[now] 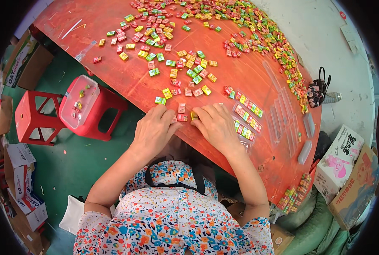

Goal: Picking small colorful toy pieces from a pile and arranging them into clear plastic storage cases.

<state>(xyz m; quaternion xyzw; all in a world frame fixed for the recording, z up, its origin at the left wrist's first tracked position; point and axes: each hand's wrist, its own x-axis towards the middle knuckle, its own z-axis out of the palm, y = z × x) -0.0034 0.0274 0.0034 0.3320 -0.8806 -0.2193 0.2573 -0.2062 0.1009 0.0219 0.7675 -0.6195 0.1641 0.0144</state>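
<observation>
My left hand point(152, 129) rests at the near edge of the red table, its fingers curled and closed on a small pink box point(174, 119) that they partly cover. My right hand point(217, 127) has its thumb and fingers closed around a small yellow box point(193, 115), of which only part shows. Between the hands lie red-pink boxes point(182, 117). Beyond them is a loose scatter of small red, green and yellow boxes point(173, 73). Right of my right hand, clear plastic trays hold rows of such boxes point(248, 118).
A big heap of small boxes point(279, 51) runs along the far table edge. Clear plastic trays point(283, 114) lie to the right, near stacked filled packs point(293, 193). Red stools point(38, 117) stand at left, one bearing a plastic tub point(79, 102). Cartons point(340, 163) stand at lower right.
</observation>
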